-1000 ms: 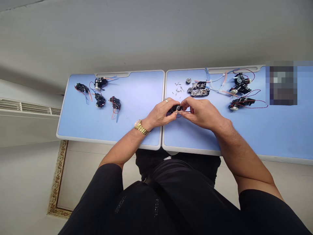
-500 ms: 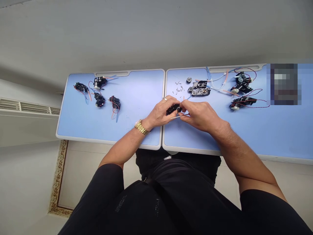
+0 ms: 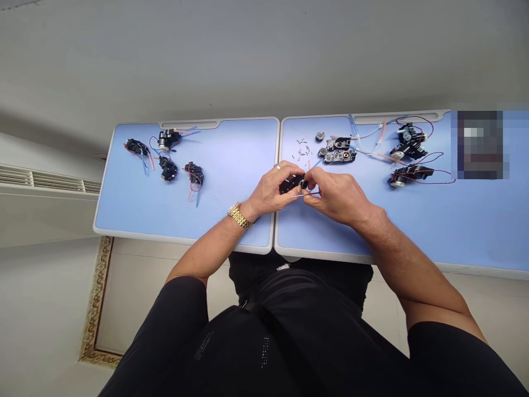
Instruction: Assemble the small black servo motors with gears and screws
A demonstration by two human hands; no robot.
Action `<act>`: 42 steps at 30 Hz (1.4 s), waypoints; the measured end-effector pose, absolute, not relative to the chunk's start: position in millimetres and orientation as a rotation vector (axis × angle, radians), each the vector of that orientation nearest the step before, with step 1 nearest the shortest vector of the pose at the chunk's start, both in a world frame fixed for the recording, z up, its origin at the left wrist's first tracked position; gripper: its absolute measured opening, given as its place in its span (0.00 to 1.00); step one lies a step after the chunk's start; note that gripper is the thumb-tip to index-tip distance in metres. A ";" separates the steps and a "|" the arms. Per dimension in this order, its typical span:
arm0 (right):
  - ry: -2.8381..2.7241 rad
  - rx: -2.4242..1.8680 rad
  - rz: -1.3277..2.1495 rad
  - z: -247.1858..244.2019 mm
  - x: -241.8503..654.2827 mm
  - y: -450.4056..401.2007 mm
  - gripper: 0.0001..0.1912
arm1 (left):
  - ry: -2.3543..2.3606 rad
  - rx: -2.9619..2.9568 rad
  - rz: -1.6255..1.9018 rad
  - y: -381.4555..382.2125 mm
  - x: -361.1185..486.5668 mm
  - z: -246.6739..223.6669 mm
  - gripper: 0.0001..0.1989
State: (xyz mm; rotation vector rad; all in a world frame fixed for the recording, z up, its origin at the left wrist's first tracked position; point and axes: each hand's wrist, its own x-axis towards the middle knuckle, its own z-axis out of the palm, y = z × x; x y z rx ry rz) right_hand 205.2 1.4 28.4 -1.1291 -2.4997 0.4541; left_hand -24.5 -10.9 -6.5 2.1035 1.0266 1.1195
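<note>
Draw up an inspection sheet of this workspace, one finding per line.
Surface: two blue tabletops, left and right, pale-rimmed, narrow seam between.
Things: black unit in hand; opened black-and-silver mechanism beyond; four wired assemblies left, a wired group right.
Clutter: small screw-like pieces scattered loose, near a round part.
Hands: left hand grips the black unit; right hand holds a thin rod against it or close by, contact unclear.
Cables: thin red wires looped loosely; clear tubing behind.
Surroundings: slatted vent left; pixelated block right, contents unreadable.
</note>
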 end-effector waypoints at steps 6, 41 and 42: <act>-2.584 -1.066 0.359 32.6 210.1 4.2 0.09 | 0.996 2.017 0.989 -10.8 -27.2 -5.7 0.17; -2.516 -1.098 0.331 34.8 191.0 -13.7 0.01 | 1.012 1.799 0.899 -12.6 -25.6 -4.2 0.21; -2.525 -1.062 0.339 35.6 189.4 -15.8 0.02 | 1.038 1.784 0.897 -12.9 -25.9 -4.5 0.21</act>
